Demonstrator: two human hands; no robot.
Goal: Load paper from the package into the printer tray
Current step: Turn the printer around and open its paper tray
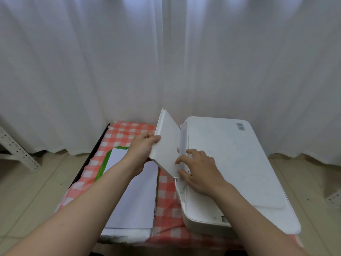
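From my end, the left hand [142, 150] has its fingers curled round the outer edge of the printer's fold-up paper tray [168, 143] and holds that white panel raised at a slant, leaning away from the printer [230, 163]. The right hand [199, 172] lies on the printer's top at the foot of the tray, fingers spread and fairly straight, their tips touching the panel beside the feed slot [183, 145]; it grips nothing. The paper stack [134, 191] lies flat in its opened green package [105, 163] on the checked tablecloth [166, 209], just left of the printer and under the left forearm. I see no sheet in the tray, so I judge the loading itself is not yet begun. My main worry is the hinge. If the left hand pulls the panel past its stop, the thin plastic could strain or pop out. If that hand lets go before the tray is seated, the panel may fall back onto the right fingertips at the slot. The left forearm hangs low over the loose sheets, and a careless sweep could fan the top ones off the pile. I cannot make out a paper guide, so sheets fed in now might go in crooked. The printer's near corner looks close to the table edge, and a hard press could shift it.
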